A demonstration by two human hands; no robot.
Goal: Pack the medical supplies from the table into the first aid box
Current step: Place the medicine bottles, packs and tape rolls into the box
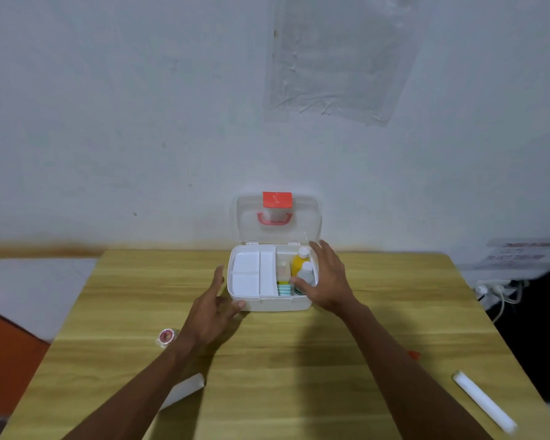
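White plastic first aid box (267, 304) sits open at the far middle of the light wooden table (299, 360), its clear lid (302, 227) upright against the wall, with a yellow bottle (299, 263) and a white bottle (307, 273) standing in its right part. Left hand (213, 312), fingers loose and straight, touches the box's front left corner; right hand (327, 281) lies spread over the right end, gripping nothing. A small red-centred tape roll (165, 336) lies beside the left wrist.

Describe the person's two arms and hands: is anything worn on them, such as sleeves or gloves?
Both are bare. The left hand and the right hand wear no gloves. No sleeve, watch or bracelet shows above either wrist, as far as the picture's lower edge. Rings, if any, are too small to tell.
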